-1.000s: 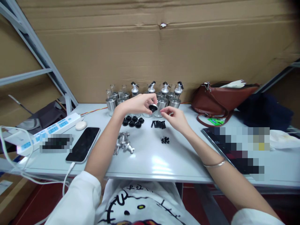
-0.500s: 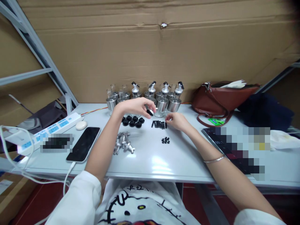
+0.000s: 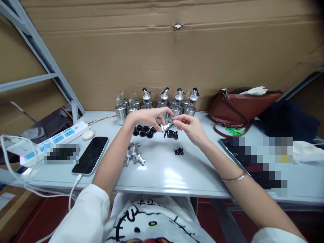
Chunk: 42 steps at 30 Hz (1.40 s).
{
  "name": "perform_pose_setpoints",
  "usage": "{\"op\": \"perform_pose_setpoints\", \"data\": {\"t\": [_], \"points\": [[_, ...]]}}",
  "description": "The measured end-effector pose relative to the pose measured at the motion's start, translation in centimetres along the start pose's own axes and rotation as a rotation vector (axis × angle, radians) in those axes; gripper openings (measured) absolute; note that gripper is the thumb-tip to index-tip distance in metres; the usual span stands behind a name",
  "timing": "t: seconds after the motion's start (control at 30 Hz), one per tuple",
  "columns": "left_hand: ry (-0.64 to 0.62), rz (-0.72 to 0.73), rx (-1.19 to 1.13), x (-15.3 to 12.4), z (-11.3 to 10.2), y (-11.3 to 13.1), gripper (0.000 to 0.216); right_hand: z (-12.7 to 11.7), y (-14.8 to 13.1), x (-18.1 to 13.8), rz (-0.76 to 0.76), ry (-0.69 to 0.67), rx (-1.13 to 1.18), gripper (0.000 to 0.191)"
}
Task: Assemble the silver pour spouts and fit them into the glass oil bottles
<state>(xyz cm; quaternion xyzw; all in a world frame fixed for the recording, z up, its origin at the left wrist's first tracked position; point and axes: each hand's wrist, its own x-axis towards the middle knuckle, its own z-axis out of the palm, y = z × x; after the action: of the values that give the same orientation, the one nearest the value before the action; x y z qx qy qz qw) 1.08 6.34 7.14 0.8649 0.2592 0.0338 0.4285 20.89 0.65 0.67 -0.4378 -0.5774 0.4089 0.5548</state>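
My left hand (image 3: 154, 118) is closed on a silver pourer spout (image 3: 165, 127), held above the table. Close beside it, my right hand (image 3: 188, 126) pinches a small black strip-like piece (image 3: 170, 126) near the spout; whether the two touch I cannot tell. Below the hands lies a row of similar black pieces (image 3: 173, 134). Round black stoppers (image 3: 143, 133) sit in a group under my left wrist. Nearer to me are a heap of silver spouts (image 3: 134, 154) and a cluster of tiny black caps (image 3: 179, 151).
Glass-and-metal bottles (image 3: 120, 111) stand along the back, several topped with pourers (image 3: 179, 95). A brown handbag (image 3: 240, 108) is at the back right, a tablet (image 3: 234, 155) in front of it. On the left lie a phone (image 3: 91, 155), a white round case (image 3: 88, 135) and a power strip (image 3: 54, 141).
My right hand has lifted a black piece from the row and moved left to the spout. My left hand has turned the spout so its silver side shows.
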Motion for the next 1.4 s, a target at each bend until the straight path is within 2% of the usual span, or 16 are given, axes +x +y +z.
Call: {"op": "perform_pose_setpoints", "data": {"t": [0.2,0.43,0.8,0.97,1.1,1.23,1.4], "points": [[-0.019,0.032,0.002,0.0,0.0,0.2,0.061,-0.1,0.0,0.1,-0.005,-0.015,-0.015,0.038],[0.017,0.037,0.014,-0.3,-0.2,0.0,0.068,0.0,0.1,0.0,-0.003,-0.067,0.046,0.040],[-0.005,0.085,0.070,0.1,0.2,0.8,0.059,0.3,0.5,0.0,0.053,-0.014,0.160,0.034],[0.033,0.068,0.099,0.2,0.2,0.8,0.055,-0.3,0.3,0.2,0.124,-0.099,0.290,0.031],[0.056,0.020,0.136,0.1,0.0,0.8,0.055,-0.9,0.1,0.3,0.200,-0.159,0.301,0.035],[0.069,0.034,0.126,-0.1,-0.2,0.9,0.055,-1.1,0.2,0.3,0.212,-0.208,0.283,0.042],[0.063,0.062,0.089,-0.1,-0.3,0.9,0.055,-1.2,0.1,0.2,0.207,-0.224,0.282,0.041]]}}
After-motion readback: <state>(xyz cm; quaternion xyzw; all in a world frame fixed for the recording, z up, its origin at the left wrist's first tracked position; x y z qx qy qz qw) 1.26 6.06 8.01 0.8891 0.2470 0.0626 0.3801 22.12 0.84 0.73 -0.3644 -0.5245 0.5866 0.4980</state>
